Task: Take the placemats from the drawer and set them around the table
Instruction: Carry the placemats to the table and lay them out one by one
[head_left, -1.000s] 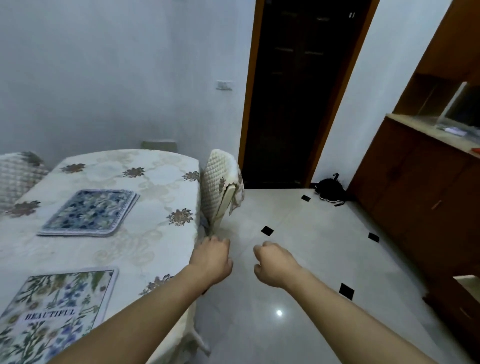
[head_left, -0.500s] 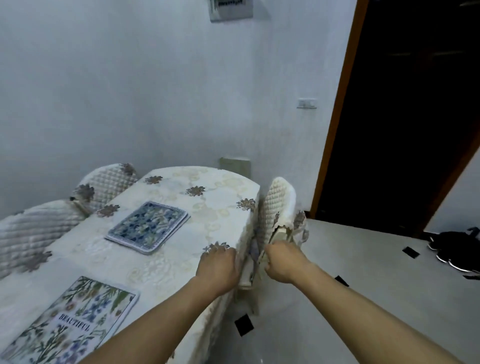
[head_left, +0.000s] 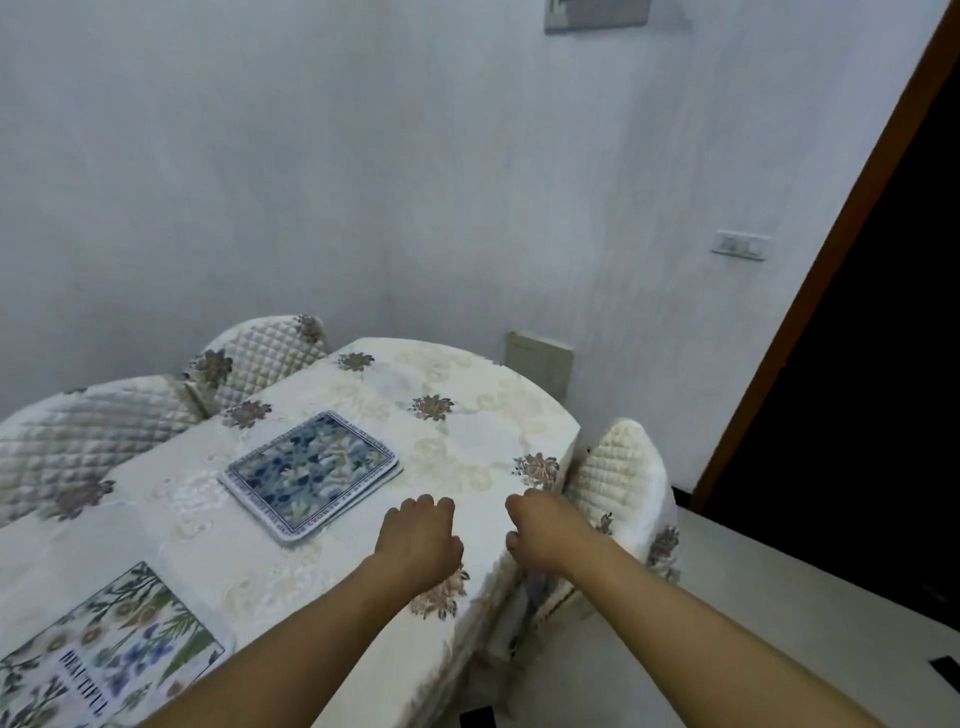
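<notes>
Bench under cream embossed cloth (head_left: 467, 436) w/ slight sheen; quilted fabric chair covers (head_left: 618, 467); blue floral placemats (head_left: 311, 470), smooth, stitched edge; matt textured wall (head_left: 363, 182); wood door frame (head_left: 831, 260).

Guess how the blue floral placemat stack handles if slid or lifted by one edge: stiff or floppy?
The blue floral placemat stack lies flat with crisp straight edges, so the mats are probably fairly stiff and would droop only slightly. A second edge shows beneath, so a sideways push may shear the mats apart. The embroidered tablecloth under it looks loose and may bunch rather than let it glide.
</notes>
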